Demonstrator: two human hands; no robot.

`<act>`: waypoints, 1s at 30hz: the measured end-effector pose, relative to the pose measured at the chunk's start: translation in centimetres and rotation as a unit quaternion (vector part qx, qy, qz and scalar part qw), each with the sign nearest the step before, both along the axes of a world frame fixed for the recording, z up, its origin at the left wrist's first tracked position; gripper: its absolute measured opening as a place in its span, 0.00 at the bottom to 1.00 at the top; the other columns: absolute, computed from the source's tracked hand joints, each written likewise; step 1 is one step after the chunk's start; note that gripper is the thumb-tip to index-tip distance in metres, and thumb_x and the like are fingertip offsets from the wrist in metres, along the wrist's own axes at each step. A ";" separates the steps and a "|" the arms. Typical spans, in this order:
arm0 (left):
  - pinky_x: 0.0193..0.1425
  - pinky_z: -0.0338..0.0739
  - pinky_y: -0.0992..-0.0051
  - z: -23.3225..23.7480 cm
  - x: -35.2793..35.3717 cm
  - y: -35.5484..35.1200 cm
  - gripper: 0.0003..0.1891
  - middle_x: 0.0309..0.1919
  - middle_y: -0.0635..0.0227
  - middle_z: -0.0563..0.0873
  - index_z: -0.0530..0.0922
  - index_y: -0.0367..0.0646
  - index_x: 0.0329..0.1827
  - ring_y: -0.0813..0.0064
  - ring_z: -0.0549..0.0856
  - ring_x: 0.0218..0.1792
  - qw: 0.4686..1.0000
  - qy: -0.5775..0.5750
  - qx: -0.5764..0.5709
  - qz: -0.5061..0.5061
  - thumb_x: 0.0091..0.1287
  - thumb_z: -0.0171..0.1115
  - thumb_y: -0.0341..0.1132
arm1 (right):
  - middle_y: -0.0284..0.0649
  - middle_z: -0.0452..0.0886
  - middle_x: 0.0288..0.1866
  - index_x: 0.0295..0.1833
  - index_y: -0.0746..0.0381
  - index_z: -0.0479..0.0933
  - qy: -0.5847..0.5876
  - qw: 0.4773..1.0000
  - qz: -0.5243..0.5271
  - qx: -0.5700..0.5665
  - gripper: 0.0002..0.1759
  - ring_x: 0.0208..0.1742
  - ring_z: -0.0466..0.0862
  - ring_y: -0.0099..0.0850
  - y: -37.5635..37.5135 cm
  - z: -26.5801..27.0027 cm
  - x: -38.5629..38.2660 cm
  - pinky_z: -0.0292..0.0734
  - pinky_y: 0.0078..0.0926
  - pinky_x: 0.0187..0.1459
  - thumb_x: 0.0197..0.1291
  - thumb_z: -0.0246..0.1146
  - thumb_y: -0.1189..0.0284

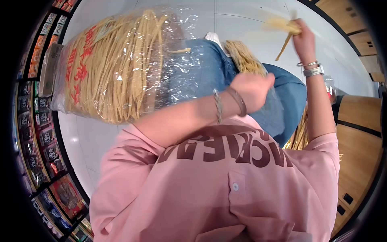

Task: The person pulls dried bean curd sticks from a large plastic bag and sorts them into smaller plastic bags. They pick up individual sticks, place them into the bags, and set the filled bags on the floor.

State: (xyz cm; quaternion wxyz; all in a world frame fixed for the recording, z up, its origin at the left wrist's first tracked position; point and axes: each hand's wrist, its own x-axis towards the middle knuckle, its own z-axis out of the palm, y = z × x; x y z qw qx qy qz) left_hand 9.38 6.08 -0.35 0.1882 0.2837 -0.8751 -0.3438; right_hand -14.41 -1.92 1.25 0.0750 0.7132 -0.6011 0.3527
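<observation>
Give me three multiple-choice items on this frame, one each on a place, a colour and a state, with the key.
1. Where is the clear plastic bag of noodles?
A) on the person's left, by the left hand
B) on a shelf
C) on the floor beyond the right hand

2. What colour is the lettering on the bag?
A) blue
B) red
C) green

3. How is the right hand?
A) open and empty
B) flat on the knee
C) shut on a few noodle strands

Key:
1 A: the bag fills the left of the view, and the left hand is clenched at its open end.
2 B: red characters run down its side.
3 C: the raised hand pinches the strands.
</observation>
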 end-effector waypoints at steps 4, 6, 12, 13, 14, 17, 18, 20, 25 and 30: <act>0.33 0.72 0.64 3.1 -2.0 -5.3 0.11 0.22 0.56 0.79 0.73 0.42 0.41 0.60 0.79 0.27 0.999 -0.001 0.030 0.028 0.56 0.47 0.30 | 0.46 0.79 0.38 0.36 0.69 0.73 -0.493 0.868 0.057 -0.021 0.04 0.31 0.76 0.26 1.9 5.0 -5.8 0.73 0.21 0.33 0.54 0.55 0.80; 0.31 0.71 0.69 5.0 -2.8 -8.5 0.12 0.22 0.60 0.78 0.73 0.42 0.43 0.67 0.78 0.24 0.997 -0.008 0.070 0.030 0.56 0.47 0.31 | 0.50 0.78 0.41 0.37 0.73 0.72 -0.549 0.820 0.144 -0.076 0.05 0.33 0.76 0.27 3.6 8.7 -6.3 0.75 0.23 0.36 0.58 0.53 0.82; 0.25 0.70 0.76 6.8 -6.2 -13.8 0.14 0.25 0.69 0.77 0.73 0.43 0.45 0.78 0.73 0.22 0.992 -0.017 0.109 0.055 0.55 0.49 0.32 | 0.51 0.77 0.43 0.39 0.72 0.74 -0.515 0.792 0.297 -0.139 0.07 0.35 0.78 0.29 7.8 14.1 -4.3 0.74 0.25 0.44 0.59 0.51 0.82; 0.24 0.70 0.76 7.0 -6.8 -14.3 0.14 0.26 0.70 0.76 0.73 0.43 0.45 0.79 0.73 0.23 0.990 -0.020 0.121 0.065 0.55 0.49 0.32 | 0.50 0.78 0.42 0.40 0.71 0.75 -0.489 0.823 0.265 -0.118 0.07 0.34 0.78 0.27 7.6 13.8 -4.0 0.74 0.23 0.43 0.59 0.52 0.81; 0.23 0.70 0.77 7.3 -7.4 -14.8 0.14 0.26 0.70 0.76 0.73 0.44 0.45 0.80 0.73 0.23 0.990 -0.022 0.117 0.075 0.54 0.50 0.32 | 0.49 0.79 0.42 0.35 0.70 0.74 -0.487 0.835 0.234 -0.104 0.05 0.33 0.77 0.25 7.1 13.2 -3.5 0.74 0.21 0.40 0.58 0.53 0.81; 0.24 0.70 0.77 7.3 -9.2 -17.3 0.13 0.26 0.72 0.75 0.73 0.44 0.43 0.80 0.72 0.22 0.986 -0.057 0.124 0.100 0.54 0.50 0.32 | 0.46 0.81 0.40 0.24 0.64 0.63 -0.381 0.894 0.214 -0.097 0.11 0.30 0.75 0.21 4.8 10.4 -2.9 0.72 0.17 0.34 0.57 0.55 0.81; 0.25 0.70 0.75 6.9 -9.9 -18.6 0.11 0.25 0.73 0.74 0.73 0.45 0.42 0.81 0.70 0.21 0.983 -0.073 0.119 0.118 0.55 0.50 0.32 | 0.45 0.81 0.40 0.23 0.63 0.59 -0.336 0.921 0.174 -0.097 0.13 0.30 0.74 0.20 4.0 9.7 -2.8 0.71 0.16 0.33 0.57 0.55 0.81; 0.25 0.69 0.74 5.6 -10.4 -21.2 0.10 0.24 0.73 0.74 0.73 0.45 0.40 0.81 0.69 0.21 0.977 -0.034 0.171 0.124 0.56 0.50 0.33 | 0.41 0.82 0.38 0.25 0.62 0.58 -0.283 0.941 0.158 -0.103 0.14 0.30 0.74 0.20 1.9 8.4 -2.5 0.70 0.16 0.33 0.56 0.56 0.82; 0.25 0.68 0.74 6.1 -10.5 -22.4 0.07 0.20 0.73 0.73 0.75 0.43 0.33 0.80 0.68 0.17 0.968 -0.031 0.160 0.191 0.59 0.49 0.34 | 0.33 0.80 0.28 0.31 0.64 0.77 -0.185 0.975 0.114 0.043 0.02 0.27 0.72 0.19 -0.6 6.3 -1.1 0.68 0.17 0.32 0.54 0.61 0.76; 0.23 0.69 0.72 4.9 -10.4 -26.1 0.08 0.18 0.67 0.76 0.74 0.39 0.26 0.73 0.74 0.19 0.970 -0.162 -0.052 0.172 0.58 0.51 0.34 | 0.35 0.79 0.26 0.35 0.64 0.77 -0.117 0.970 0.124 0.175 0.10 0.26 0.73 0.21 -2.9 5.1 -1.2 0.69 0.21 0.32 0.54 0.61 0.68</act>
